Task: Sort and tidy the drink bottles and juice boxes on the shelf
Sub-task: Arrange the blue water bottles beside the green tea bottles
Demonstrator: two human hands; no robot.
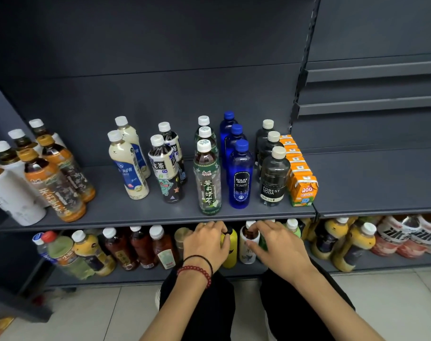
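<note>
On the upper shelf [135, 212] drinks stand in rows running front to back: green-label tea bottles [207, 178], blue soda bottles [240, 178], dark soda bottles [273, 180] and orange juice boxes [303, 190] at the right end. Both hands reach into the lower shelf [140, 274]. My left hand [205, 244] curls its fingers round the neck of a yellow bottle with a black cap [230, 252]. My right hand [273, 244] grips a white-labelled bottle of brown drink [247, 252], thumb on its side. A green bottle behind that hand is mostly hidden.
Cream milk-tea bottles [128, 166] and cartoon-label tea bottles [166, 171] stand mid-shelf; orange-label teas [56, 185] and white bottles [12, 195] lean at the left. The lower shelf holds several mixed bottles [125, 249] and yellow-wrapped ones [349, 244]. My knees sit just before it on the tiled floor.
</note>
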